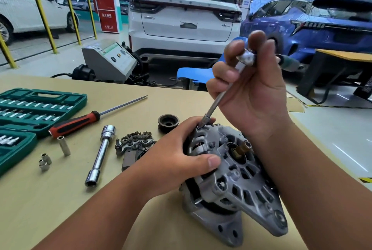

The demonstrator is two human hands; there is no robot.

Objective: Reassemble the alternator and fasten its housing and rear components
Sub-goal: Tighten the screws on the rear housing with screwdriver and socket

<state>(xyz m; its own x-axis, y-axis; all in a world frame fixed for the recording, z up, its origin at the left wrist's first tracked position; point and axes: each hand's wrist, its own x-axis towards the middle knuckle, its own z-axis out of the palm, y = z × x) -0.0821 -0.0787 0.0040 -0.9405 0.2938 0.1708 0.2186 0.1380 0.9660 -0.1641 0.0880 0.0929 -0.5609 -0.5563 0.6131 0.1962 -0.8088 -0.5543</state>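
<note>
Left hand [177, 161] grips alternator [231, 171]; right hand [251, 89] — driver [213, 107].

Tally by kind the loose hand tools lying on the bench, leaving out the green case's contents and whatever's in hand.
Small loose sockets: 3
Screwdriver: 1
Long tube socket: 1
Total: 5

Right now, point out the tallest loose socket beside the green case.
The lone socket below the red screwdriver handle; the two short ones sit together further left.
</note>
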